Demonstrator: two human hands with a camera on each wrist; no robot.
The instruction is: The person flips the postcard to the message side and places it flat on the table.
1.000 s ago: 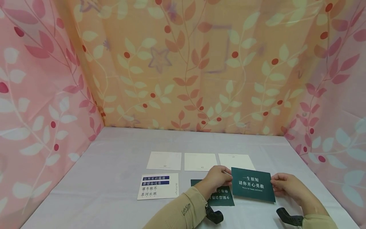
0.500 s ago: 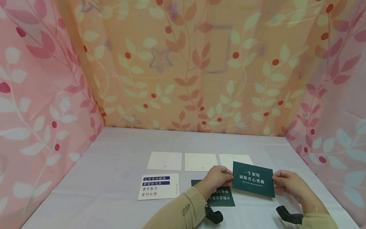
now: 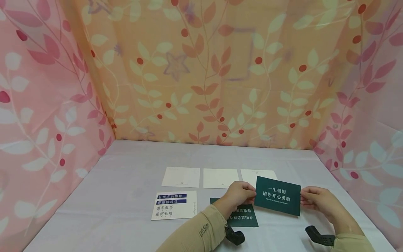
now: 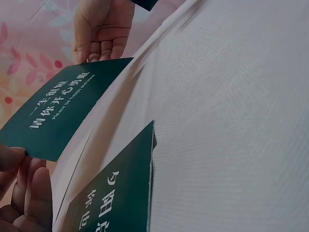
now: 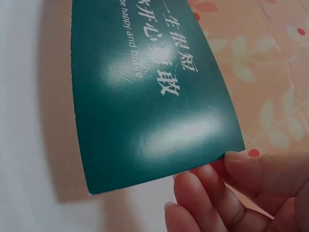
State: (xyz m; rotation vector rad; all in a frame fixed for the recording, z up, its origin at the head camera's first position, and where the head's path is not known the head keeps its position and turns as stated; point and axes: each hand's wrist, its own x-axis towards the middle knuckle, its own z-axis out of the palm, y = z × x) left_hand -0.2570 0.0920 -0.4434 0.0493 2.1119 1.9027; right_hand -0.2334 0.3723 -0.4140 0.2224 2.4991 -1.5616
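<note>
A dark green card (image 3: pixel 277 197) with white lettering is held raised off the table, tilted so its printed face shows. My left hand (image 3: pixel 238 196) pinches its left edge, and my right hand (image 3: pixel 319 202) pinches the opposite edge; in the right wrist view the thumb (image 5: pixel 260 169) lies at one corner. Under my left wrist lies a second green card (image 3: pixel 244 217), its lettering upside down and part of it hidden by the hand and sleeve. The left wrist view shows the held card (image 4: pixel 67 104) above that second card (image 4: pixel 128 183).
Three pale cards lie in a row farther back: left card (image 3: pixel 181 177), middle card (image 3: pixel 220 178), and right card (image 3: pixel 252 176), partly covered by the green one. A white card with blue bands (image 3: pixel 174 206) lies at left. Patterned cloth walls (image 3: pixel 204 87) surround the white table (image 3: pixel 110 196).
Both hands have lifted the green card slightly and tilted its face more upright. The cards on the table have stayed where they were.
</note>
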